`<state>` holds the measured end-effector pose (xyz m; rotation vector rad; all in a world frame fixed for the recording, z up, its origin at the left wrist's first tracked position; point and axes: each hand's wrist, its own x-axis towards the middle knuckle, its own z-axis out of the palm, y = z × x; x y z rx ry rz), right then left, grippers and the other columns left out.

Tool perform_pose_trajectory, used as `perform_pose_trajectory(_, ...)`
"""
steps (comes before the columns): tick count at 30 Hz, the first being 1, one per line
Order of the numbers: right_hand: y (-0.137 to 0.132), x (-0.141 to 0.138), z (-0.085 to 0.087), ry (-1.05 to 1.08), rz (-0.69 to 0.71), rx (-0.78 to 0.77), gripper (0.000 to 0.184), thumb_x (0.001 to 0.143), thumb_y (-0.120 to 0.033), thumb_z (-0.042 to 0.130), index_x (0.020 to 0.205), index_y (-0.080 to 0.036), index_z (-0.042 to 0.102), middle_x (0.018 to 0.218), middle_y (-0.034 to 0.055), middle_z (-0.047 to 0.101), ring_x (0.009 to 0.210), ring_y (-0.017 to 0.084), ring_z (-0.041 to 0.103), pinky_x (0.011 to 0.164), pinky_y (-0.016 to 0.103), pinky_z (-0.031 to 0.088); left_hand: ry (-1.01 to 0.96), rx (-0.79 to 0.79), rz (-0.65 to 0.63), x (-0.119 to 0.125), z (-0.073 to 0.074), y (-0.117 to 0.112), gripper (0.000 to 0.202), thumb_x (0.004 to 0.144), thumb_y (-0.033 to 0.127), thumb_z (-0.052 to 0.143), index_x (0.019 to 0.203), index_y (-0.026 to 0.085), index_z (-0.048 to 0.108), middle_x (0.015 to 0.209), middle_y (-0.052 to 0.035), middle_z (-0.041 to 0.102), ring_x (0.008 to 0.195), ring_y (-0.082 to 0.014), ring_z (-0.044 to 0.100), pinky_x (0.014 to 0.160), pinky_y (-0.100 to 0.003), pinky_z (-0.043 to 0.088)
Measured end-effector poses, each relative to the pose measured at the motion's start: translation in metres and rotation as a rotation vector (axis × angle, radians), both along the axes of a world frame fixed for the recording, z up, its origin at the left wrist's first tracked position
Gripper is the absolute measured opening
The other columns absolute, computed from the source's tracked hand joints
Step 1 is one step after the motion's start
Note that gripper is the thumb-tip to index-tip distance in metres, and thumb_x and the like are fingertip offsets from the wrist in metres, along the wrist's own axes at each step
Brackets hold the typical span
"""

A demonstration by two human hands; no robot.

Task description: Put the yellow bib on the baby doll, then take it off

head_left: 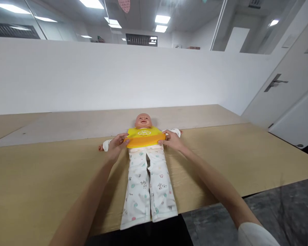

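A baby doll [143,121] lies on its back on the table, head toward the wall. Over its chest spreads a yellow bib [144,132] with an orange lower pocket and a white citrus-slice print. My left hand [117,144] pinches the bib's left edge near the pocket. At the opposite edge, my right hand [171,139] grips the bib between thumb and fingers. White printed trousers [149,184] cover the doll's legs and reach the table's front edge. The doll's white sleeves stick out beyond both my hands.
The tan-covered table [220,150] runs up to a white wall [105,75] with glass panels above. A white door with a metal handle [275,82] stands at the right. Grey floor [246,218] shows past the table's front right edge.
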<state>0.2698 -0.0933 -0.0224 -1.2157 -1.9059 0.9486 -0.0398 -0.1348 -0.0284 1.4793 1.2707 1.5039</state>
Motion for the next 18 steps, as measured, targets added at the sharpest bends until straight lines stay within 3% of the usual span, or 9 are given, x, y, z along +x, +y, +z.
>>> perform_pose_trajectory(3, -0.008, -0.008, 0.002, 0.008, -0.039, 0.005, 0.073, 0.068, -0.07, 0.073, 0.114, -0.016, 0.055, 0.067, -0.0015, 0.06, 0.054, 0.008, 0.05, 0.051, 0.018, 0.031, -0.005, 0.004, -0.013, 0.002, 0.001, -0.006, 0.059, 0.061, 0.055, 0.083, 0.106, 0.02, 0.066, 0.118, -0.0099, 0.066, 0.112, -0.0256, 0.061, 0.092, -0.033, 0.052)
perform_pose_trajectory(7, -0.018, -0.015, -0.006, 0.058, -0.059, -0.021, 0.07, 0.07, -0.067, 0.072, 0.115, -0.015, 0.057, 0.07, 0.0011, 0.062, 0.06, 0.01, 0.053, 0.054, 0.018, 0.034, 0.056, -0.039, 0.024, 0.004, -0.01, -0.016, 0.072, 0.05, 0.058, 0.087, 0.107, 0.02, 0.066, 0.124, -0.0119, 0.064, 0.117, -0.0296, 0.06, 0.095, -0.037, 0.052)
perform_pose_trajectory(18, -0.027, -0.017, -0.032, 0.137, -0.051, -0.009, 0.081, 0.068, -0.065, 0.074, 0.128, -0.014, 0.053, 0.069, -0.0024, 0.054, 0.059, 0.006, 0.044, 0.053, 0.016, 0.03, 0.015, -0.066, 0.023, 0.013, -0.03, -0.024, 0.064, 0.057, 0.059, 0.083, 0.105, 0.02, 0.065, 0.125, -0.0125, 0.064, 0.114, -0.0288, 0.061, 0.095, -0.038, 0.051)
